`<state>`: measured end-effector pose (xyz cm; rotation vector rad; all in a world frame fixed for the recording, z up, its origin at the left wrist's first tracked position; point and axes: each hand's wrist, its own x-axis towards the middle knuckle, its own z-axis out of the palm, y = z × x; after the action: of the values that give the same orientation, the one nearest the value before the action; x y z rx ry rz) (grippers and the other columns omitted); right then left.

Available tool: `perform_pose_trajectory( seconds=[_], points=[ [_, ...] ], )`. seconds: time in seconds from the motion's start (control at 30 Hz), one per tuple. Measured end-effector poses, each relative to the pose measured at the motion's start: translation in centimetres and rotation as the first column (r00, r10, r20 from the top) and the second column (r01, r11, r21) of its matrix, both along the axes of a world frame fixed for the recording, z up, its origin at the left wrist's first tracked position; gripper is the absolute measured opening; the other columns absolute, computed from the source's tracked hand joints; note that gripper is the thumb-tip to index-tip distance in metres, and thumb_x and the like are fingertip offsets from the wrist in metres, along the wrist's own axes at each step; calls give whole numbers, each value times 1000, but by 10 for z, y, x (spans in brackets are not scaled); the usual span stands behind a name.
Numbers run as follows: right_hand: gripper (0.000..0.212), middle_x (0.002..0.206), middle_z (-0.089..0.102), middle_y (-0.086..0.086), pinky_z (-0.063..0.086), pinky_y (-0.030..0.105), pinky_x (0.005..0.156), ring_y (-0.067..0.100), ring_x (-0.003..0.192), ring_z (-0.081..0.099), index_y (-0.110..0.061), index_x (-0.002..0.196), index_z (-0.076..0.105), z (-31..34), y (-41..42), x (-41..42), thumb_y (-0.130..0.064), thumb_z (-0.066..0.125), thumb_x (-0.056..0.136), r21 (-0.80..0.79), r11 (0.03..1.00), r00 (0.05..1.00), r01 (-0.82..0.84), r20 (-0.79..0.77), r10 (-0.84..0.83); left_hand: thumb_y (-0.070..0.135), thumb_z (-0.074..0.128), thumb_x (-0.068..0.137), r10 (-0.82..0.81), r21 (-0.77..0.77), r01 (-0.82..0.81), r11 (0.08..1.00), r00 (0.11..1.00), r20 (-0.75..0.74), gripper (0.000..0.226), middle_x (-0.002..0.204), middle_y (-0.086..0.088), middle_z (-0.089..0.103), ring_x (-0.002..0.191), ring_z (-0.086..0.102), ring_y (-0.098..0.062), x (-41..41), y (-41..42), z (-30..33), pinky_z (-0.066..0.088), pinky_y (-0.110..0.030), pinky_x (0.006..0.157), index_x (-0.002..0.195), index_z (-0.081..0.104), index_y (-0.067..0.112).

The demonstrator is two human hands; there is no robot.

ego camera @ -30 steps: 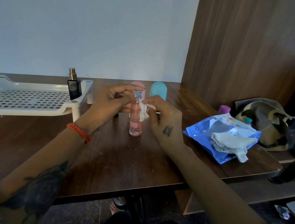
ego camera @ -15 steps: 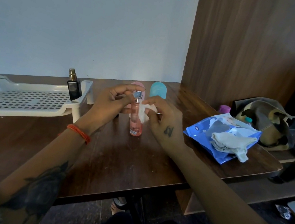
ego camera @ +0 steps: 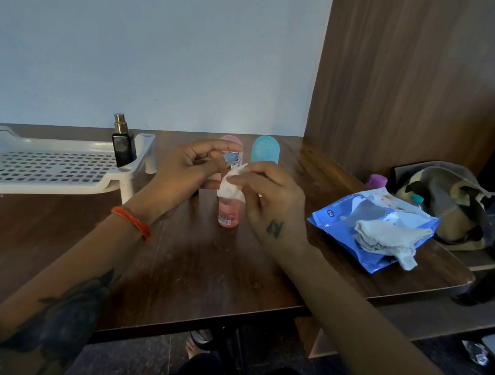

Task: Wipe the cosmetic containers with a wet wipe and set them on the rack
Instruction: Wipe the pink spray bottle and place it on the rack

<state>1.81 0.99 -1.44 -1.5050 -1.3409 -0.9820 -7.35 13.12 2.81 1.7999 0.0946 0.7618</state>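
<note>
A pink spray bottle point(ego camera: 229, 213) stands upright on the brown table point(ego camera: 196, 269) in the middle. My left hand point(ego camera: 185, 169) pinches its silver nozzle top from the left. My right hand point(ego camera: 270, 197) presses a white wet wipe point(ego camera: 231, 185) around the bottle's upper part from the right. A white perforated rack point(ego camera: 35, 170) lies at the left, with a black perfume bottle point(ego camera: 123, 142) standing at its right end. Behind my hands stand a pink container point(ego camera: 232, 142), mostly hidden, and a blue container point(ego camera: 265, 150).
A blue wet-wipe pack point(ego camera: 343, 220) with crumpled used wipes point(ego camera: 388, 239) on top lies at the right of the table. Beyond it sit a camouflage bag point(ego camera: 448, 199) and a purple cap point(ego camera: 377, 180). A wooden panel rises at the right; the table's front edge is near me.
The wipe in my right hand has slid from beside the nozzle down over the bottle's upper body. My left hand keeps its hold on the top.
</note>
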Motion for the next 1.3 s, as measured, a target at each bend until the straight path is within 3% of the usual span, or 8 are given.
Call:
perform_pose_trajectory(
  seconds=[0.23,0.43,0.67,0.8,0.9,1.1,1.23,1.3],
  points=[
    [10,86,69,9,51,24,71,15,80,63,-4,86,67,4,0,1,-11,61,83,125,989,964,75,-264,-39,8,51,93,-6,2,6,1000,1000,-12,22,94,2,67,77,65,-3,0,-1,0,56,-17,66,107,63,19],
    [5,74,67,6,48,16,63,15,69,62,-6,74,64,-3,-1,2,-1,66,74,-74,997,960,19,-276,-39,6,49,94,-13,-7,13,1000,1000,-13,24,94,2,67,76,67,1,0,-2,0,55,-15,62,109,61,19],
    [5,81,68,6,53,29,68,21,76,63,-10,79,67,-1,-4,-1,-8,63,78,-16,996,988,85,-130,-86,3,53,91,-1,16,1,1000,1000,-19,26,88,-5,66,70,66,-3,-1,-3,-1,56,-18,63,110,63,17],
    [7,83,66,8,47,22,71,19,77,61,-8,75,71,-2,-9,-4,-2,68,72,-238,971,989,-11,-146,-25,5,64,82,-14,28,15,999,1000,-16,32,93,-4,67,77,66,-7,-2,-2,-2,58,-21,65,111,62,18],
    [11,87,67,9,52,30,73,21,80,62,-9,77,74,-4,-13,0,-1,73,69,-474,880,988,-20,-142,-54,7,67,78,-18,30,18,999,1000,-18,35,97,-4,68,79,67,-8,-3,-3,-1,57,-21,64,110,63,19],
    [7,81,66,10,46,19,70,20,75,63,-5,77,71,-1,-10,-5,-3,71,71,-159,986,998,45,-42,-53,9,70,77,-24,74,25,997,1000,-19,39,96,-5,70,81,68,-11,-2,-1,-4,55,-20,64,114,63,18],
    [13,83,66,9,55,34,68,24,77,63,-7,80,74,-4,-12,-6,-1,75,68,-460,888,999,13,-32,-32,9,69,77,-29,53,30,998,999,-24,37,98,-9,69,82,68,-15,-1,1,-4,57,-23,63,111,63,24],
    [15,83,66,9,56,38,67,24,77,63,-8,80,75,-4,-13,-5,0,74,67,-497,868,998,25,-30,-46,10,68,79,-30,59,32,998,999,-28,37,101,-15,68,88,67,-24,0,2,-5,59,-26,66,111,62,25]
  ],
)
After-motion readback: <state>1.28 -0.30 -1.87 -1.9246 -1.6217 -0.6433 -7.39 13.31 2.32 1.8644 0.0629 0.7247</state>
